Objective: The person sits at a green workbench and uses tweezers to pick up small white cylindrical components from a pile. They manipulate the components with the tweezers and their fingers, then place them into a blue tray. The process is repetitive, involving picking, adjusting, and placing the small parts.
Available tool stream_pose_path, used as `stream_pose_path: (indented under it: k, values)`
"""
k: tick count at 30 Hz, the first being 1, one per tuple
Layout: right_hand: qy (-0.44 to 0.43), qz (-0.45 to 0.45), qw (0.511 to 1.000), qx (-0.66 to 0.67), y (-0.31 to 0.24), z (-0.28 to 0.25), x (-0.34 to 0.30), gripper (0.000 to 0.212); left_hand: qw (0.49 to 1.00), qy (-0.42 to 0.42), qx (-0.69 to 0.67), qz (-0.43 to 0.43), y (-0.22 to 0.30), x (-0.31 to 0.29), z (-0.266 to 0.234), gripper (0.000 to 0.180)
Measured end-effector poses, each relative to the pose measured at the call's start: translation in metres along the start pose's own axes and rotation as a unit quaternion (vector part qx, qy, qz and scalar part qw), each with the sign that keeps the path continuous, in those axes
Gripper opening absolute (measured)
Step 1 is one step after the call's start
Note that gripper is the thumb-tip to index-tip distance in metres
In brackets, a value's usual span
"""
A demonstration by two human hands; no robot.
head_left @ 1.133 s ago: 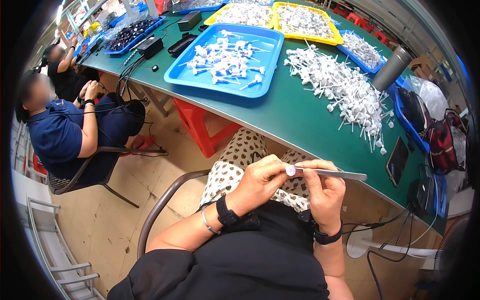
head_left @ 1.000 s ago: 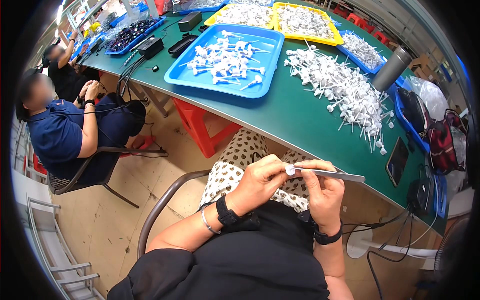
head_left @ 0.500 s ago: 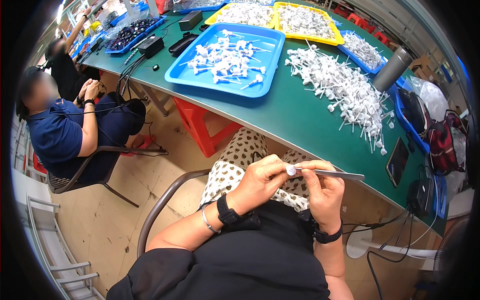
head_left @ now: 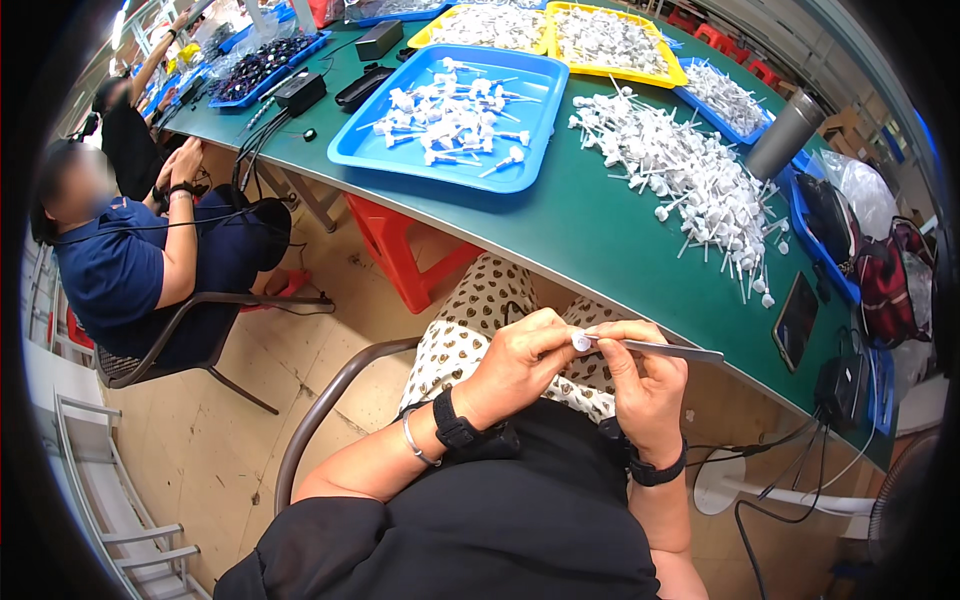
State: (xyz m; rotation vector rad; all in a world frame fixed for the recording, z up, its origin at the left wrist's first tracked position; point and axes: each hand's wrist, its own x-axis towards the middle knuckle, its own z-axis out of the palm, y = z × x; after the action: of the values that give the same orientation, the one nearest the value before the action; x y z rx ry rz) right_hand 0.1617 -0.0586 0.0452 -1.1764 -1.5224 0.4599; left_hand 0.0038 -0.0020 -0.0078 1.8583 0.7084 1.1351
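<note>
Above my lap, my left hand (head_left: 520, 362) is closed in a pinch on a small white plastic piece with a round head (head_left: 581, 341); the fingers hide the rest of it. My right hand (head_left: 648, 390) grips a slim, flat silver metal tool (head_left: 685, 351), whose blunt end sticks out to the right. The tool's other end meets the white piece or lies right beside it; the fingers cover the exact contact. On the table ahead, a blue tray (head_left: 515, 178) bears loose white pieces with round heads and thin stems. A large heap of similar white pieces (head_left: 690, 180) lies to its right.
Yellow trays (head_left: 640, 70) of white pieces stand at the back of the green table (head_left: 560, 235). On the right are a grey metal flask (head_left: 787, 135), a phone (head_left: 795, 322) and a black box with cables (head_left: 840, 390). A seated person (head_left: 120, 240) is at left, near a red stool (head_left: 400, 250).
The silver tool's outer end has shifted slightly left and down with my right hand. My left hand keeps its pinch on the white piece. The seated person's hands have risen a little.
</note>
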Motion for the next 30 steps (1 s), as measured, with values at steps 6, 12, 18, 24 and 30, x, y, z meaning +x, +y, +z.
stream_pose_path:
  k: [6,12,18,24,30]
  values:
    - [-0.015,-0.025,0.999,-0.021,-0.001,-0.001,0.001,0.006,1.0,-0.006,-0.018,0.004,-0.002,-0.001,0.0,0.015]
    - [-0.051,-0.05,0.996,-0.046,-0.002,-0.005,0.005,0.006,0.999,-0.027,-0.016,0.01,-0.003,-0.001,-0.001,0.018]
    - [-0.08,-0.103,0.986,-0.107,-0.002,-0.008,0.007,0.008,0.999,-0.05,-0.001,-0.006,0.0,-0.001,-0.004,0.021]
    - [-0.013,0.025,0.999,0.04,0.0,0.0,0.001,0.009,0.999,-0.017,-0.026,-0.02,0.004,0.004,-0.007,0.011]
    - [0.018,0.066,0.993,0.1,0.006,0.004,-0.004,0.009,1.0,-0.006,-0.008,-0.001,-0.002,0.002,-0.007,0.01]
